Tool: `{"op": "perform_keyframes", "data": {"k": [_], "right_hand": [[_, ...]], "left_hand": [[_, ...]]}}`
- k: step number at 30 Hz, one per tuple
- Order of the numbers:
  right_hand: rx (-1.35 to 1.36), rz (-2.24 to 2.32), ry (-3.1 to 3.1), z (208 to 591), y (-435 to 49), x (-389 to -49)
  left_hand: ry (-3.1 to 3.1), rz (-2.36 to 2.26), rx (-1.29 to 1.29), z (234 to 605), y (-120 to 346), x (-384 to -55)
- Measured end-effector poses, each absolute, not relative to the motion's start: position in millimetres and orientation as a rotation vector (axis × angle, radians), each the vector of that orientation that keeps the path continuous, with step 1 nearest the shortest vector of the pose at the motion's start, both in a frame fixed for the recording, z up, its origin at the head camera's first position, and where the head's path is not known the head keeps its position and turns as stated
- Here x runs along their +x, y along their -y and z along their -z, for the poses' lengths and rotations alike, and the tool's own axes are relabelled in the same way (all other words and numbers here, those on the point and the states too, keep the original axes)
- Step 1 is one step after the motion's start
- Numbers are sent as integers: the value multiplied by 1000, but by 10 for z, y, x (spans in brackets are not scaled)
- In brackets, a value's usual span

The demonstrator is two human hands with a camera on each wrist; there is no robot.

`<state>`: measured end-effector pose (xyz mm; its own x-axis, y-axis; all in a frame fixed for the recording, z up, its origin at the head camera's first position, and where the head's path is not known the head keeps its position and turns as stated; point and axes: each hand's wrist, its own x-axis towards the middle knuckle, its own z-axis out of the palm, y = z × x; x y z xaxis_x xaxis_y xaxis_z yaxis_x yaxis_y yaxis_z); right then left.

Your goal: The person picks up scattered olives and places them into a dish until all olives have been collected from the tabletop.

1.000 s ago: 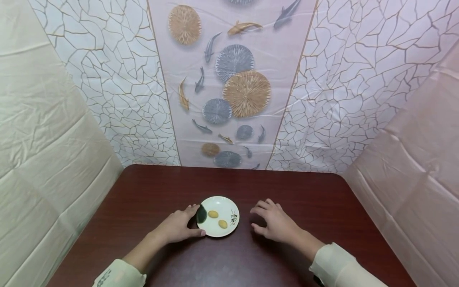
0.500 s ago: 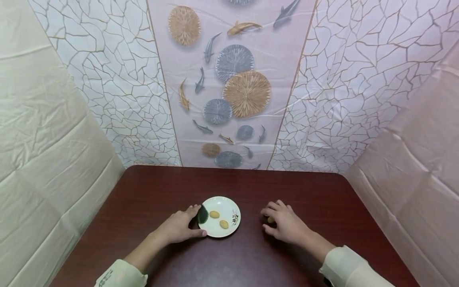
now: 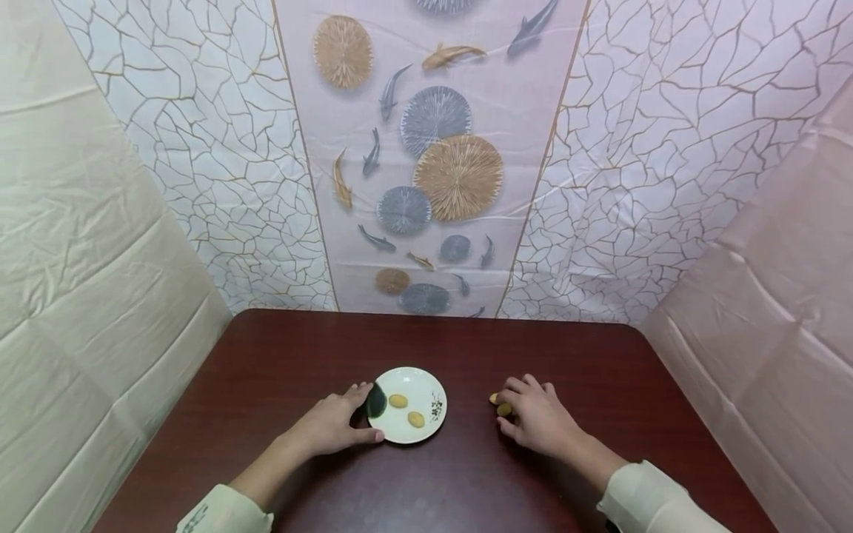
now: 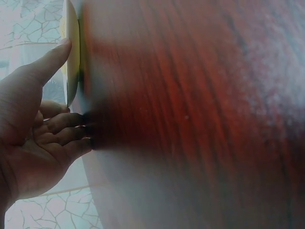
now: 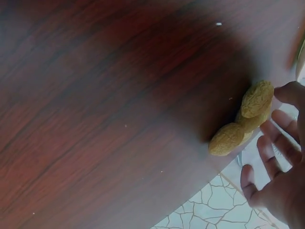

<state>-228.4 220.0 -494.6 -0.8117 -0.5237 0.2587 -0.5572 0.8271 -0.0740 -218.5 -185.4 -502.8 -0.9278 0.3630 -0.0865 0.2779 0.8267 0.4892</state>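
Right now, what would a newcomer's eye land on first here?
Probably the white plate mid-table: two yellowish oval pieces on it, a dark green patch at its left edge, and the left hand touching its rim. Next, similar textured ovals on the dark table, right of the plate, partly hidden by the right hand. Then the printed fish-and-disc panel behind the table.

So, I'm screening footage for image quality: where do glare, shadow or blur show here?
Head: pale sheen on the near table, dark shadows by the left hand and right hand. Left wrist: whitish glare toward the right edge, table partly blurred. Right wrist: dark shadow beside the yellow lumps, whose wrinkles are readable.
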Motion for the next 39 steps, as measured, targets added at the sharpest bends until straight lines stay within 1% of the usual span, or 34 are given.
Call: {"op": "perform_keyframes", "data": {"k": [4,9,27,39], "right_hand": [[763,-173,2794,4961,-2188,-2286],[743,-151,2779,4994,-2180,-2293],[773,-160,2719,5022,-2146,-2317],[842,-204,2672,4924,-2015,-2348]], "left_hand": [[-2830,-718,502,5036,1858,-2188],[-2829,-718,511,5054,1860,-2195],[-2825,-720,510,5038,1863,-2204],[-2831,-719,518,5042,1860,-2205]]}}
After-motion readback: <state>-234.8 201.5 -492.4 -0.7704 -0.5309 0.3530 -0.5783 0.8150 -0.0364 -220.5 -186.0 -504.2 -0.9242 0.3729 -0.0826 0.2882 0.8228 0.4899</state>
